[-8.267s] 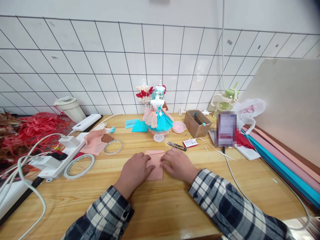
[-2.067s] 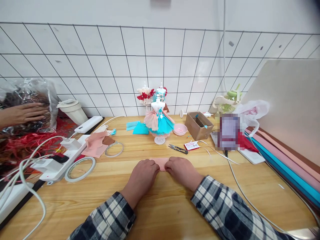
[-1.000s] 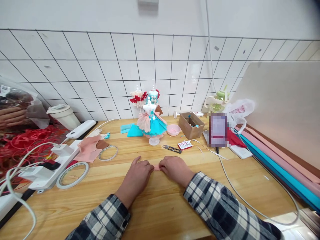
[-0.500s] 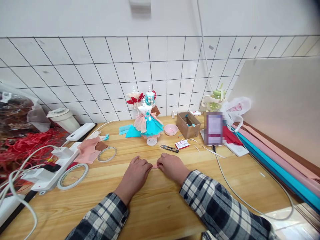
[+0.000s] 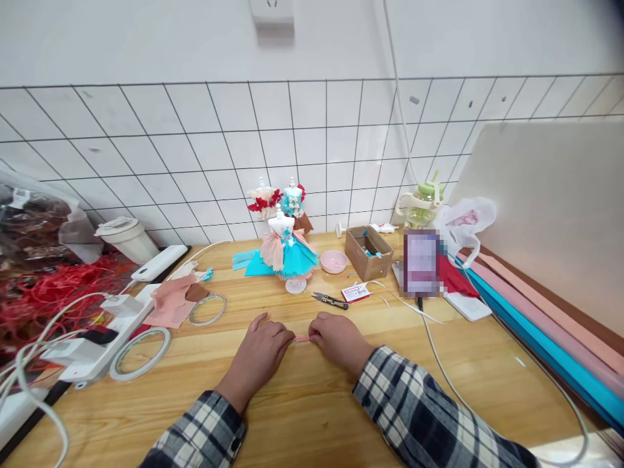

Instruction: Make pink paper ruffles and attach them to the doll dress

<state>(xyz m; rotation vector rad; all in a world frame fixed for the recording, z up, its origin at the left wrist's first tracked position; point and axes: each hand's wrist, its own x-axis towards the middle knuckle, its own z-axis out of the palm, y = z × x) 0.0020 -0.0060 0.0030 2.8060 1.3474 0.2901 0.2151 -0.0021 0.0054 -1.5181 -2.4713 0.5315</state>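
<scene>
A pink paper piece (image 5: 301, 338), folded down to a thin strip, lies on the wooden table (image 5: 312, 403) between my hands. My left hand (image 5: 260, 354) pinches its left end, with one finger raised. My right hand (image 5: 338, 339) is closed on its right end. Most of the strip is hidden under my fingers. Just beyond my hands lie small scissors (image 5: 330, 299) and a red and white packet (image 5: 355, 292). Further back stands a small mannequin in a pink and teal paper dress (image 5: 286, 250).
Two tape rings (image 5: 140, 344) (image 5: 207, 309), pink paper scraps (image 5: 170, 300), a power strip with cables (image 5: 88, 331) and red string (image 5: 43, 292) fill the left. A pink bowl (image 5: 334, 261), cardboard box (image 5: 368, 251), phone (image 5: 422, 263) and coloured paper sheets (image 5: 536, 325) sit right.
The pink paper has gone from a wide flat sheet to a narrow strip pinched between my hands. The view has tilted up. Another person's hand at the far left is no longer visible.
</scene>
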